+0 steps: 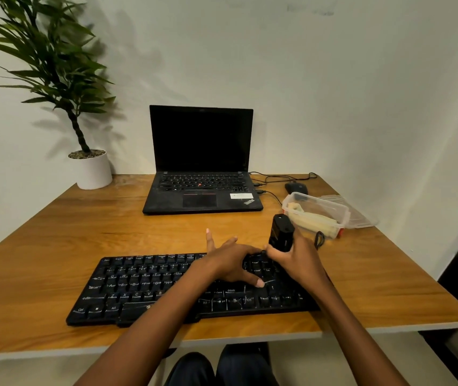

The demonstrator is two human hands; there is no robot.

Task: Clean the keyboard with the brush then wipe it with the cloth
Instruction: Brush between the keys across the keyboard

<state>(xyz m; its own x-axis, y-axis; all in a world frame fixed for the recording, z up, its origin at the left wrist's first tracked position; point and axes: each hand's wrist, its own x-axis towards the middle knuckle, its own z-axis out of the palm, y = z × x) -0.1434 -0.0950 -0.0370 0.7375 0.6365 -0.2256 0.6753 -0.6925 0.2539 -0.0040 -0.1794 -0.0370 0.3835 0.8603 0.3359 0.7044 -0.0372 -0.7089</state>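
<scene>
A black keyboard (144,288) lies across the near part of the wooden desk (55,240). My left hand (230,263) rests on its right half with fingers spread and straight, thumb on the keys. My right hand (297,260) grips a black brush (280,232) by its blocky handle, held upright over the keyboard's far right end; its bristle end is hidden behind my hands. A thin black loop hangs beside that hand. A cream cloth (312,218) lies inside a clear plastic box (316,206) to the right.
An open black laptop (201,174) stands at the back centre, cables running to a black mouse (296,188). The box's lid (358,215) lies beside it. A potted plant (91,168) sits at the back left. The desk's front edge is close to my knees.
</scene>
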